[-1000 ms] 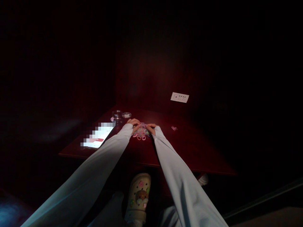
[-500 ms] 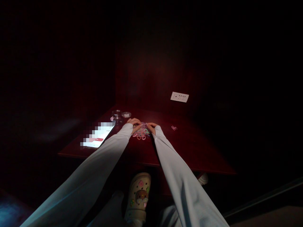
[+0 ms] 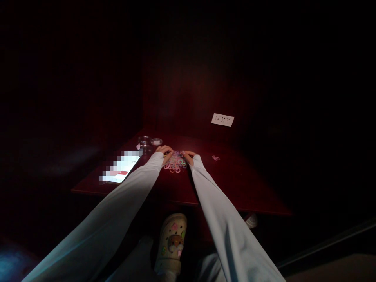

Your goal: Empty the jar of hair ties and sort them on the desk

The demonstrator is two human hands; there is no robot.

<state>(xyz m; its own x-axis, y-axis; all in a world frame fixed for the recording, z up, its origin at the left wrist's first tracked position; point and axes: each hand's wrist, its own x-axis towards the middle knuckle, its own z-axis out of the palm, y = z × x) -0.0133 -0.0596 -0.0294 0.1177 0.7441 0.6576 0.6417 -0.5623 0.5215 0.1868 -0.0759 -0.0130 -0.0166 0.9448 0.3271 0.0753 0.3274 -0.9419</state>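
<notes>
A pile of small, colourful elastic hair ties (image 3: 175, 166) lies on the dark red table (image 3: 229, 184), pink, purple and green among them. At the pile's left side is my left hand (image 3: 165, 152), its fingers bent inward and closed at the tips over the ties. My right hand (image 3: 188, 156) faces it from the right, thumb and fingers pinched at the pile's upper edge. Purplish ties show between both sets of fingertips; exactly which ones are gripped is too small to make out. A few pink ties (image 3: 216, 158) lie apart, to the right.
Left of my hands stand a clear jar (image 3: 145, 145) and its round lid (image 3: 157, 141). A lit phone (image 3: 125, 167) lies near the left edge. A socket plate (image 3: 223, 120) is on the back wall. Below the table edge shows a clog (image 3: 172, 243) with charms.
My fingertips have drawn slightly apart over the pile, the left hand shifting a little left. The loose pink ties, jar and phone stay where they were.
</notes>
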